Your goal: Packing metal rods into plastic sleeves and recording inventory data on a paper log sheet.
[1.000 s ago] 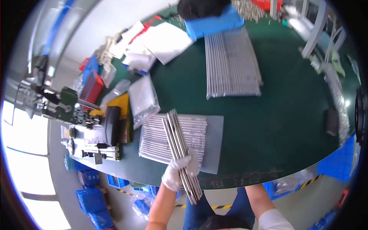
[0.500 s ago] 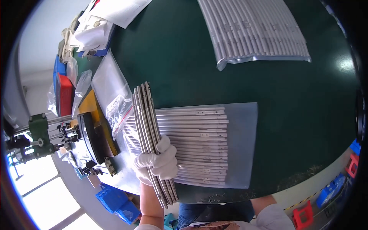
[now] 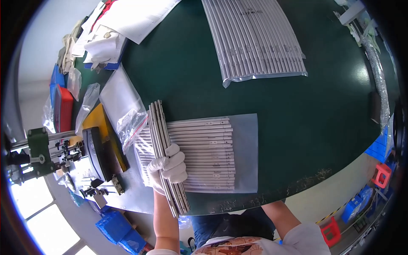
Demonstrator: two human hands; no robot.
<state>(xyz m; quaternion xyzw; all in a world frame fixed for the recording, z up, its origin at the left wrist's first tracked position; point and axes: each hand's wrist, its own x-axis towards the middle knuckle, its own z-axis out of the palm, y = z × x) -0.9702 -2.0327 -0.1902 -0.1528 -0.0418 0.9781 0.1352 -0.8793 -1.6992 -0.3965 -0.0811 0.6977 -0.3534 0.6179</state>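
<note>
My left hand (image 3: 169, 168), in a white glove, is wrapped round a bundle of several thin metal rods (image 3: 158, 135). The bundle stands tilted, its top leaning left, over a clear plastic bag (image 3: 246, 155). In that bag lies a row of similar silvery rods (image 3: 199, 148) side by side, with small holes and fittings near their right ends; the bundle and glove hide part of their left ends. Of my right side only the bare forearm (image 3: 280, 216) shows at the table's front edge; the hand itself is hidden there.
Another bag of rods (image 3: 259, 46) lies at the back of the dark green table (image 3: 306, 114). To the left are empty clear bags (image 3: 121, 91), papers (image 3: 136, 19), a red bin (image 3: 63, 108) and a bench device with a black cover (image 3: 95, 153). A bubble-wrapped length (image 3: 376, 74) lies far right.
The view has shifted, so the far bag of rods appears further left and more of the table's right side shows. My left hand keeps its grip on the rod bundle.
</note>
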